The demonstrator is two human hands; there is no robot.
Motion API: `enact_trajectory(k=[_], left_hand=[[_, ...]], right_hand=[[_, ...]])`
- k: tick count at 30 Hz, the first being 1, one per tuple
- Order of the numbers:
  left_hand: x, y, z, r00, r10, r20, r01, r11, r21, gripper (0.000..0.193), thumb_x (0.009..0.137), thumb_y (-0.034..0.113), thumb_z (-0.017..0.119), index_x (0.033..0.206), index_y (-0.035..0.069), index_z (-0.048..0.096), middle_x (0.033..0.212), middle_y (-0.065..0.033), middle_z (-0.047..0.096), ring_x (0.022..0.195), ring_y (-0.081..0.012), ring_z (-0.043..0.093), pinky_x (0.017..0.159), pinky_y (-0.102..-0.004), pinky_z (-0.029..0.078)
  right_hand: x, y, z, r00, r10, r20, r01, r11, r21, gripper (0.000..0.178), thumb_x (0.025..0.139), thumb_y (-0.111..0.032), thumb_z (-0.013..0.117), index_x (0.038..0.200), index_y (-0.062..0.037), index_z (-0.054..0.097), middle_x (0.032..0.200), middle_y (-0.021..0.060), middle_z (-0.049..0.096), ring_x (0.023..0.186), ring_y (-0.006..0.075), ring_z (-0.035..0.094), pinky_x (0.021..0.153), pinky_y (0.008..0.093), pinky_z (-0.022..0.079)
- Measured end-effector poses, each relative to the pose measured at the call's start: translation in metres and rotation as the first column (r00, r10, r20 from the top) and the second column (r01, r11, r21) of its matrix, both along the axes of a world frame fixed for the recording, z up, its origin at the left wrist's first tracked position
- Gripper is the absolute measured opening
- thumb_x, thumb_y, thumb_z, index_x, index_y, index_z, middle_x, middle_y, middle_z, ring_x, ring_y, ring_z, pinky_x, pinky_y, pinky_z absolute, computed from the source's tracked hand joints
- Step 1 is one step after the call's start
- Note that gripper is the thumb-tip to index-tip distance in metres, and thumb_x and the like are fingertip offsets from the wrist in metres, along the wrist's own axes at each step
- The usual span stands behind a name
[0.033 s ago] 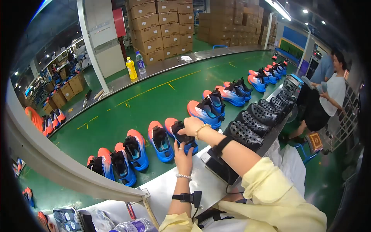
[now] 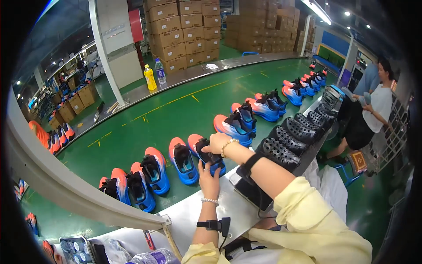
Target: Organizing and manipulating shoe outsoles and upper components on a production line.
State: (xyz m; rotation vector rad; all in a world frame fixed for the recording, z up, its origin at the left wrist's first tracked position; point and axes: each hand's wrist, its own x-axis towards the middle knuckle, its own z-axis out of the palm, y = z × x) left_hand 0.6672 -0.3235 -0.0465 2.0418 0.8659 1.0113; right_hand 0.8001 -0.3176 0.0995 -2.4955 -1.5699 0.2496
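An orange, white and blue sneaker (image 2: 194,140) with a black collar stands on the green belt in front of me, its toe pointing away. My right hand (image 2: 216,144) reaches over its opening, with the fingers curled at the black tongue and collar. From the near side, my left hand (image 2: 209,181) grips the heel, its thumb and fingers on either side. Both hands partly hide the shoe's opening and heel. Just to the left stands its lookalike, another sneaker (image 2: 183,162), which neither hand touches.
More sneakers (image 2: 156,170) line the green belt (image 2: 176,119) on both sides. Black perforated clogs (image 2: 281,149) fill a rack at right. A curved white post (image 2: 83,185) crosses the left. Bottles (image 2: 150,78) stand on the far ledge. A person (image 2: 373,105) holds shoes at far right.
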Motion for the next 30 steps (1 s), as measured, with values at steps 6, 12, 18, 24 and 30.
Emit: enact_trajectory(k=[6,12,18,24,30], left_hand=[[-0.003,-0.002,0.003,0.998,0.052,-0.025,-0.053,0.998,-0.019,0.035,0.082,0.019,0.072,0.114,0.012,0.061,0.148,-0.0179,0.04,0.1,-0.0427,0.063,0.084,-0.0469,0.051],[-0.003,0.0,-0.001,0.998,0.062,-0.011,-0.062,0.998,-0.031,0.033,0.082,0.018,0.072,0.112,0.012,0.06,0.146,-0.0193,0.043,0.099,-0.0427,0.063,0.082,-0.0458,0.052],[-0.004,0.002,-0.002,0.997,0.063,0.044,-0.061,0.996,-0.059,0.036,0.079,0.012,0.073,0.112,0.008,0.059,0.145,-0.0222,0.044,0.102,-0.043,0.062,0.082,-0.046,0.052],[-0.003,0.004,-0.002,0.999,0.043,0.033,-0.034,0.975,-0.22,0.048,0.079,0.007,0.071,0.124,0.0,0.057,0.146,-0.0221,0.043,0.123,-0.0391,0.053,0.098,-0.0413,0.046],[-0.002,0.002,0.001,0.991,0.127,0.03,-0.125,0.99,-0.059,0.039,0.08,0.016,0.073,0.115,0.007,0.06,0.144,-0.0204,0.045,0.105,-0.0414,0.061,0.084,-0.0457,0.051]], right_hand=[[0.019,0.028,0.011,0.962,-0.185,-0.2,0.076,0.886,-0.456,0.065,0.072,-0.061,0.073,0.091,0.0009,0.07,0.072,0.0128,0.07,0.057,0.0211,0.066,0.061,0.0333,0.054],[-0.019,0.029,-0.037,0.97,-0.213,0.117,0.222,0.972,-0.072,0.039,0.066,-0.037,0.083,0.091,-0.0084,0.076,0.096,0.0128,0.073,0.093,0.0272,0.071,0.081,0.0367,0.057],[-0.029,0.031,-0.074,0.968,-0.238,0.078,0.238,0.971,0.012,0.018,0.076,-0.02,0.073,0.086,-0.0059,0.075,0.092,0.0164,0.073,0.087,0.0294,0.072,0.075,0.0375,0.059],[-0.027,0.051,-0.104,0.971,-0.224,0.084,0.219,0.973,0.065,0.016,0.081,-0.013,0.061,0.082,-0.0042,0.075,0.089,0.0177,0.072,0.085,0.0308,0.072,0.074,0.0386,0.059],[-0.017,0.056,-0.101,0.978,-0.208,0.018,0.206,0.977,0.061,0.018,0.082,-0.017,0.063,0.084,-0.0034,0.074,0.093,0.0188,0.072,0.088,0.0315,0.071,0.078,0.0388,0.058]])
